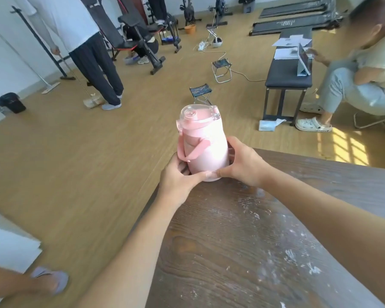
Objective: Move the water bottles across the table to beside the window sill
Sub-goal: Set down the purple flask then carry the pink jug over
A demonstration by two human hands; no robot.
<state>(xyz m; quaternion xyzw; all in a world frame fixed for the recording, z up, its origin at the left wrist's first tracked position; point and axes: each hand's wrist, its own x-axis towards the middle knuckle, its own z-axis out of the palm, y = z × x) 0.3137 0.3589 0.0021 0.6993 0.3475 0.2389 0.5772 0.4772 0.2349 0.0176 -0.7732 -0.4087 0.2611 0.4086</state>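
Head view, looking down: a pink water bottle (201, 141) stands upright at the far corner of the dark wooden counter (265, 230), held low on both sides. The left hand (178, 182) and right hand (242, 162) wrap it, fingers (230, 150) curled tight against its body, thumbs meeting at the base, which they partly hide. Most fingertips are behind the bottle. Its clear lid blurs against the floor (76, 163).
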